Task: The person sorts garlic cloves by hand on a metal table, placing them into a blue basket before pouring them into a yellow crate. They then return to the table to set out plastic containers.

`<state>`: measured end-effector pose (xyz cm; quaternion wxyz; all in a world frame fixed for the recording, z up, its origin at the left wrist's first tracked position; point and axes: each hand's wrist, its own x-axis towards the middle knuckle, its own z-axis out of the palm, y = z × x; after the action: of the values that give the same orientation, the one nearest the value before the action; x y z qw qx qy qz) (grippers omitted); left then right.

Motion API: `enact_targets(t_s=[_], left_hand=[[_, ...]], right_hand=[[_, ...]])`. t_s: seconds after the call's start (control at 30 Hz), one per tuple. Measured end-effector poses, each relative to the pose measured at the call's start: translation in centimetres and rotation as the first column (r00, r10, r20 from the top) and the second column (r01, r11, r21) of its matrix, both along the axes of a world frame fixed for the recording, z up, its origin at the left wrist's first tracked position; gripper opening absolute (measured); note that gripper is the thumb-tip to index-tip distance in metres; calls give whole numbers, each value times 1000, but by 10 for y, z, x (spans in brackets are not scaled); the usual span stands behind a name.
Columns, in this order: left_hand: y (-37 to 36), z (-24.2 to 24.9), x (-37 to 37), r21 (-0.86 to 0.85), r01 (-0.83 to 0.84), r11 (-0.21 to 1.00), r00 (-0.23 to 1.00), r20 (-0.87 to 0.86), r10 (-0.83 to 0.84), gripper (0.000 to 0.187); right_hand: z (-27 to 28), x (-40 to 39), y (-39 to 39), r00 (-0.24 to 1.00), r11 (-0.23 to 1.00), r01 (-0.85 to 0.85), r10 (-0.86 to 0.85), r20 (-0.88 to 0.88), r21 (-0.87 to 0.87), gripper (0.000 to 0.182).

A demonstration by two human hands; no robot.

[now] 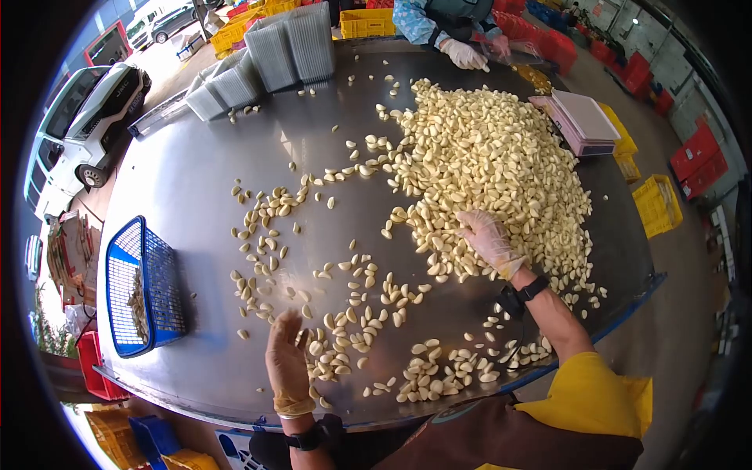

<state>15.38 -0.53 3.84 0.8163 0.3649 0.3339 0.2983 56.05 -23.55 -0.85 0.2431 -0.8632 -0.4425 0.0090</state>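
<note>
A large heap of peeled garlic cloves (493,157) covers the right side of the metal table (204,180). My right hand (489,241), in a thin clear glove, rests on the heap's near edge with fingers stretched over the cloves. My left hand (287,362), gloved too, is at the table's near side, left of a loose group of garlic cloves (345,341). Its fingers are slightly bent and apart, and I see nothing held in them. More garlic cloves (439,372) lie near the front edge, and others are scattered across the middle.
A blue plastic basket (164,290) with some scraps inside stands at left. Stacked clear trays (290,47) sit at the far left, and a scale (580,117) at the far right. Across the table are a co-worker's gloved hands (464,55). Yellow crates (656,205) stand beyond the right edge.
</note>
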Motion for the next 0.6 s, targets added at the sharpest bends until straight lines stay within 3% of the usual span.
enact_targets(t_s=[0.03,0.13,0.17,0.2,0.27,0.3,0.33,0.37,0.4,0.43,0.47,0.53,0.6], left_hand=[[-13,-2,11,-102,78,992,997,27,-75,36],[-44,-20,33,-289,421,860,902,236,-362,37],[-52,-28,37,-304,439,845,896,212,-389,38],[-60,-32,38,-320,456,830,890,191,-415,39],[-72,-38,36,-340,451,825,892,155,-424,39],[-75,-39,41,-366,446,817,893,120,-433,40],[-76,-35,49,-363,460,811,886,128,-445,40],[-82,-28,53,-417,443,794,896,164,-413,41],[-88,-19,54,-476,420,773,907,189,-376,41],[-89,-8,58,-573,396,717,918,224,-328,41],[-89,-13,57,-573,392,720,920,221,-325,41],[-80,-34,52,-656,351,669,933,307,-188,40],[-59,-43,38,-638,399,659,912,354,-210,36]], right_hand=[[-2,-7,-4,986,1000,-6,6,169,0,32],[-26,-9,7,973,987,103,-74,219,-121,34],[-36,-1,13,987,987,142,-147,-64,-74,36],[-35,-3,13,987,988,143,-147,-63,-67,36],[-29,-13,9,993,986,120,-122,6,120,37],[-13,-32,14,965,929,181,-104,-240,322,20],[4,-47,22,983,928,-44,-26,182,371,25],[33,-76,24,986,944,-151,125,106,292,39],[43,-106,32,974,940,-216,227,-14,266,39],[53,-133,36,932,933,-358,359,-55,40,39],[52,-156,40,849,849,-526,527,-28,51,39],[56,-170,45,797,777,-591,604,8,217,41],[41,-159,46,862,853,-498,506,-15,158,42]])
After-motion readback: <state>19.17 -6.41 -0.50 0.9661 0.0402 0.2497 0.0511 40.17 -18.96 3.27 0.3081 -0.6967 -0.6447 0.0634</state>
